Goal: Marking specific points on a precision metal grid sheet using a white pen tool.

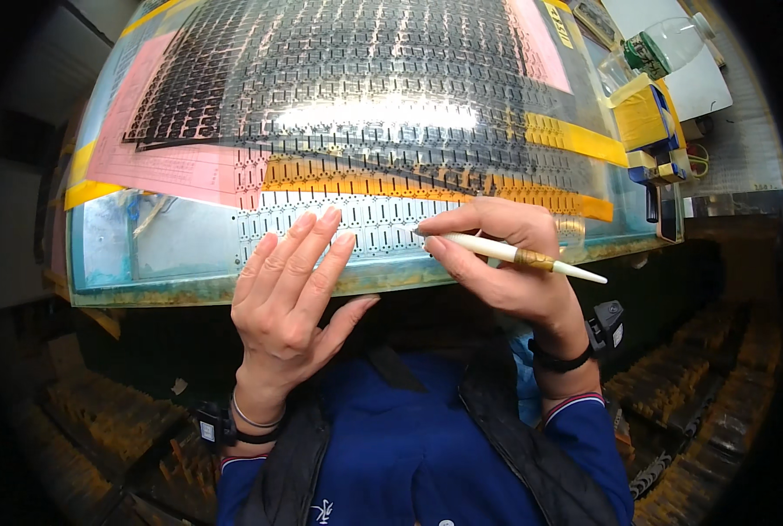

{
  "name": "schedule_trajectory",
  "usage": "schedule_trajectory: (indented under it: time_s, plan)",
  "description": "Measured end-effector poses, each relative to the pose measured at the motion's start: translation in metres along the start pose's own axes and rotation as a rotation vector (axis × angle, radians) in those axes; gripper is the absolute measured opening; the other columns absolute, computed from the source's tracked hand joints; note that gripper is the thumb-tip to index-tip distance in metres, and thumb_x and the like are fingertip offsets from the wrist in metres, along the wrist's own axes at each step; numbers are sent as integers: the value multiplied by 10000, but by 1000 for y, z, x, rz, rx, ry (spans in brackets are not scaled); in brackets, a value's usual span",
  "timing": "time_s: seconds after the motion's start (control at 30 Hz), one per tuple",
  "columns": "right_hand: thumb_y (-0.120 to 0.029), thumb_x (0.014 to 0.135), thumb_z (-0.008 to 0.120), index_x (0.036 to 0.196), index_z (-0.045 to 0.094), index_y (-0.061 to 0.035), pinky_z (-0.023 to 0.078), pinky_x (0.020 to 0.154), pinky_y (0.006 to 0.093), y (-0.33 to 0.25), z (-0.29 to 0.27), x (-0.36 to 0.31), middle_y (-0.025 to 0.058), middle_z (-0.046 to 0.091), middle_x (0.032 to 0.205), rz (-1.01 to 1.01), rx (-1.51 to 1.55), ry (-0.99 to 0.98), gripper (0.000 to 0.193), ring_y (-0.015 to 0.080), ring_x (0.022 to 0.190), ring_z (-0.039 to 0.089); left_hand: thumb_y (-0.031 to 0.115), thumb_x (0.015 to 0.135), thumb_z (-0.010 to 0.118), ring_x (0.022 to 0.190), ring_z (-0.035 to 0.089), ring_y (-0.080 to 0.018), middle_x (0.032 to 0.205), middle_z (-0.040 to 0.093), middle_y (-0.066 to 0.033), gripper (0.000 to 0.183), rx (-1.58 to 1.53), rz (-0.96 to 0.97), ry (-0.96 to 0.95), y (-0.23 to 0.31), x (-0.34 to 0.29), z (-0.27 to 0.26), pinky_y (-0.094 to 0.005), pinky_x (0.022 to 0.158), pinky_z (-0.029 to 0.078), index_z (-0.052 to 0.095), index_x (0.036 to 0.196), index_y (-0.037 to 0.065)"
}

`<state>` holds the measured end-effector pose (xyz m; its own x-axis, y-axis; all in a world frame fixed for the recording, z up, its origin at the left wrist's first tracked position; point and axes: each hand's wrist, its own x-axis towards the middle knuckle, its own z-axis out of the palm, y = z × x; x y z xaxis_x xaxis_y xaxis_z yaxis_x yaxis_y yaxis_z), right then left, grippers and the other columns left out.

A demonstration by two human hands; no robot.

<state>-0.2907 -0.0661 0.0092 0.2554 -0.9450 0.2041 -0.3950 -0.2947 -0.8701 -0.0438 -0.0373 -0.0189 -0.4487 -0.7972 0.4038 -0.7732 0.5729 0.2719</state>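
My left hand [290, 298] lies with its fingers stretched out over the near edge of a patterned film [382, 210] printed with rows of small black shapes. It holds nothing. In my right hand [514, 259] is a slim white pen-like tool [492, 248] with a gold-brown band, pinched between thumb and forefinger. Its dark tip points left at the film's bottom rows, and I cannot tell whether it touches. The tapered white end sticks out to the right, past my hand. Beneath the film is a glass-topped work surface [159, 274] with a worn blue-green frame.
Pink sheets [168, 167] and yellow tape strips [588, 145] lie beneath or along the film. On the right stand a clear plastic bottle [676, 46] with a green label, a yellow-and-blue box [641, 118] and what looks like yellow-handled scissors [698, 160]. Dark ribbed racks [672, 386] flank my body.
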Motion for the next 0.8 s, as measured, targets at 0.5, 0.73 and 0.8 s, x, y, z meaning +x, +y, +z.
schedule_trajectory:
  time_s: [0.5,0.73,0.8]
  plan:
    - [-40,809,741,943,760,-12,529,640,290,0,-1,0,126,728,814,33,43,-81,138,185,713,705,287,756,836,1318,570,-296,1381,630,-123,617,-8,-9,-3,0,-2,-1,-445,1117,384,655,1308,81]
    - [-37,808,740,934,760,-13,528,641,286,-4,5,5,120,732,817,39,31,-42,129,182,710,704,283,751,839,1315,572,-287,1381,631,-121,630,-8,-7,2,-1,-2,0,-433,1122,379,647,1310,64]
    - [-36,814,736,942,760,-11,528,641,287,-5,4,5,123,732,821,28,35,-104,132,184,713,704,278,753,837,1318,570,-285,1381,630,-120,632,-11,-11,5,-3,-3,-1,-431,1124,379,643,1314,62]
